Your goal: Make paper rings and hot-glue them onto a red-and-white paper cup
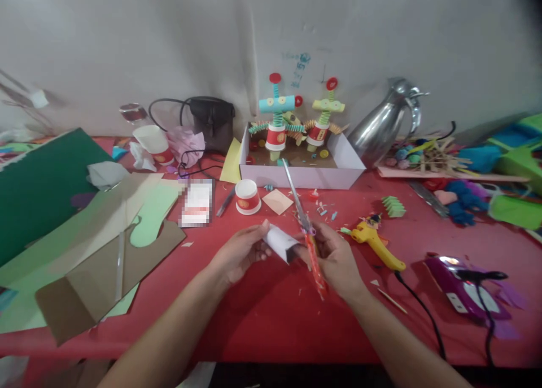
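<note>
A small white paper tube (280, 243) is held between both hands above the red table (262, 320). My left hand (243, 251) is closed on its left end, thumb on top. At its right end are the fingers of my right hand (332, 259), which also grips red-handled scissors (312, 252); their blades point up and away. Just beyond the hands stand a red and white paper cup (248, 197) and a cream paper square (277, 201), with paper scraps beside them.
A white box (302, 177) holds two paper-cup figures. A steel jug (381, 125) stands behind. Rightward lie a yellow glue gun (376, 244) with a cord and a purple device (466, 289). Cardboard (80, 297) and green paper (146, 230) cover the left side.
</note>
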Tool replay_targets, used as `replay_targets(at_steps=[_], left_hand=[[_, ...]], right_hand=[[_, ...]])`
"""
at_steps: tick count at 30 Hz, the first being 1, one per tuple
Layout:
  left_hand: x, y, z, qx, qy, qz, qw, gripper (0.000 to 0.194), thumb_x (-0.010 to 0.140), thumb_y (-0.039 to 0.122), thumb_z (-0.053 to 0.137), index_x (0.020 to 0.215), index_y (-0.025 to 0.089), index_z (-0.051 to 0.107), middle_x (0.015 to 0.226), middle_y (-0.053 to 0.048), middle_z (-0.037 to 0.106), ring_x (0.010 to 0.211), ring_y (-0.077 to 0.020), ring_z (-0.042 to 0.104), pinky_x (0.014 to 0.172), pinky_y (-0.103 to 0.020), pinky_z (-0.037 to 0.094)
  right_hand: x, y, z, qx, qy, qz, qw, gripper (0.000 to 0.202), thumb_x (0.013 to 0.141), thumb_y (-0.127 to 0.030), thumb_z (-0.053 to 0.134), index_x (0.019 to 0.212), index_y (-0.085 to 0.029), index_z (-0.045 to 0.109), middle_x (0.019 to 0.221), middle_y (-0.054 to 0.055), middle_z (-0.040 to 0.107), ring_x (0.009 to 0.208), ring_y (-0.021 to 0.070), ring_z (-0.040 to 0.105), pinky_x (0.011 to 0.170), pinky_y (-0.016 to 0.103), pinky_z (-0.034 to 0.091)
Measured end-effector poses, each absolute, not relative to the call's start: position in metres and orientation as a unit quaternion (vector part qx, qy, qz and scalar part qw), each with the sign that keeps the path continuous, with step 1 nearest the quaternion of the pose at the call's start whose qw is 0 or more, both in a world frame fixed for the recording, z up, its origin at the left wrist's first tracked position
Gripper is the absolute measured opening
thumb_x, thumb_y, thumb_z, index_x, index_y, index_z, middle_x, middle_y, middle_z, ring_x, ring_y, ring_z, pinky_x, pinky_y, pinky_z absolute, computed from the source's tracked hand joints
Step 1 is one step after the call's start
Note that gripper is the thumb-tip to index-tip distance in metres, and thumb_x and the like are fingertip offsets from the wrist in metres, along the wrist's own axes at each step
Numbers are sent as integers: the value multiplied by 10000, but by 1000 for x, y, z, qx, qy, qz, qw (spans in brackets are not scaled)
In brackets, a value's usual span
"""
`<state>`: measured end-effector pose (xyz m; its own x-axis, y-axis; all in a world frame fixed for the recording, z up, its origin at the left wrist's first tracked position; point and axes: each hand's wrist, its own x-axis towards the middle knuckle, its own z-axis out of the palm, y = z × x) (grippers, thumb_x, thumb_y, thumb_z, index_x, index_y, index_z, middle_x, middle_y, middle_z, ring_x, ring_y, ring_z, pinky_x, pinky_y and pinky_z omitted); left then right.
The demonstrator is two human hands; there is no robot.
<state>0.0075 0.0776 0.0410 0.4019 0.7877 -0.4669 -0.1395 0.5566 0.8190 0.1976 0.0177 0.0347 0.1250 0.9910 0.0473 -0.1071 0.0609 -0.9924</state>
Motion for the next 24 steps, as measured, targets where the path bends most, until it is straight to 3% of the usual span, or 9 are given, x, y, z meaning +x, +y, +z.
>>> replay_targets(at_steps=[3,6,8,10,13,16,19,21,24], left_hand=[[8,73,40,492,503,325,632,438,868,605,605,864,167,599,693,-4,566,573,-114,498,552,-251,409],[9,70,41,683,471,388,402,408,886,510,628,1153,204,589,1105,-95,649,972,-217,602,861,-366,486],[9,68,40,794,392,371,280,554,802,437,750,1285,254,552,1364,-114,572,1262,-298,491,1068,-480,388],[10,66,38,854,329,329,233,629,749,315,803,1317,270,537,1419,-110,549,1346,-328,423,1128,-531,321],[13,63,30,844,334,307,287,505,765,91,666,1239,232,564,1218,-102,646,1146,-277,570,998,-460,447],[17,63,28,734,385,346,441,392,745,78,614,1117,202,597,1000,-49,663,883,-197,612,808,-334,494],[19,66,33,596,425,408,546,362,723,181,721,1067,199,608,894,-10,640,767,-152,574,725,-270,465],[18,67,38,559,437,435,555,352,685,227,794,989,202,617,830,8,613,718,-134,537,687,-249,440],[18,66,41,560,440,449,539,317,667,246,822,917,198,633,798,10,607,703,-134,520,672,-247,428]], right_hand=[[199,17,21,-507,-446,451,584,548,644,-132,743,1171,-250,651,941,3,737,815,177,678,716,298,549],[200,18,23,-536,-422,438,585,538,636,-141,698,1164,-231,651,853,-14,709,708,155,641,603,261,526],[200,18,30,-555,-403,445,576,528,627,-162,694,1150,-214,644,796,-26,684,605,130,588,518,240,493],[198,17,38,-571,-385,454,565,525,625,-188,720,1143,-209,635,766,-39,659,541,108,541,476,229,475],[191,14,49,-558,-381,490,551,510,668,-274,763,1153,-213,617,727,-52,617,483,91,506,432,217,438],[190,6,55,-530,-424,511,527,437,776,-391,727,1162,-228,602,711,-43,600,474,100,509,415,218,410],[203,-6,55,-552,-525,422,491,409,826,-394,716,1187,-263,576,842,-2,646,658,150,614,592,274,532],[216,-17,54,-579,-604,337,432,519,803,-364,752,1261,-275,524,1021,47,674,856,208,665,761,345,567],[234,-32,52,-602,-678,239,349,618,789,-371,760,1327,-261,477,1214,113,657,1058,292,661,879,427,554]])
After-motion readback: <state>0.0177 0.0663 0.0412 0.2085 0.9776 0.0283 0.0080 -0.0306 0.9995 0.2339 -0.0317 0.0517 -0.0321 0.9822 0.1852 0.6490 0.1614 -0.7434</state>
